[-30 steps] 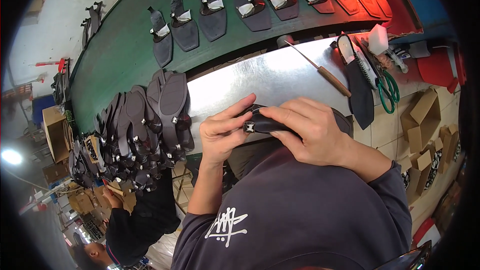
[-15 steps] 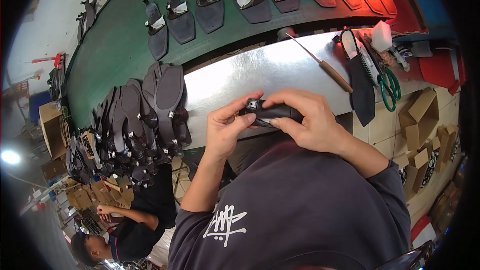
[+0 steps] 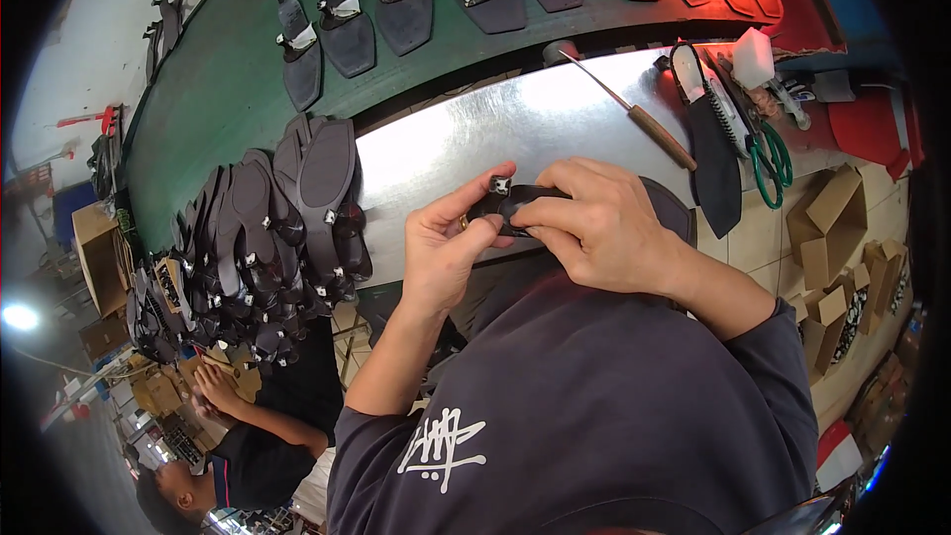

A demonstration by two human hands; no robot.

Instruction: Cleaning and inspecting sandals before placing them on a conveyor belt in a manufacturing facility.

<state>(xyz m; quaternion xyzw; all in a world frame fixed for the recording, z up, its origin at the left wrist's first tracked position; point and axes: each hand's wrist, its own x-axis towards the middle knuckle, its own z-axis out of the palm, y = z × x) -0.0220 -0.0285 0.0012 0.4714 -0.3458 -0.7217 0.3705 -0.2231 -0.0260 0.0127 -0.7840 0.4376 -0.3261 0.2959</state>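
A green table point(image 3: 218, 99) carrying a row of dark sandals point(image 3: 403, 15) is seen beyond a bare-topped metal bench point(image 3: 436, 154). Left of the bench, a heap of dark soles with straps point(image 3: 263, 228) is piled; farther left and lower, a co-worker point(image 3: 263, 466) in a dark shirt can be seen. Open cardboard boxes point(image 3: 832, 218) are set on the tiled floor, right of the bench. At the bench's near edge, 1 dark sandal point(image 3: 523, 196) is held up between 2 bare hands: its strap is pinched by thumb and fingers of the right hand point(image 3: 609, 233), and its end is gripped by the left hand point(image 3: 441, 243). On the bench's right part, a wooden-handled awl point(image 3: 662, 137) is laid, with green-handled scissors point(image 3: 771, 163) beyond its handle at the right end. The sandal's pale square ornament point(image 3: 500, 183) is turned up beside the left fingertips.
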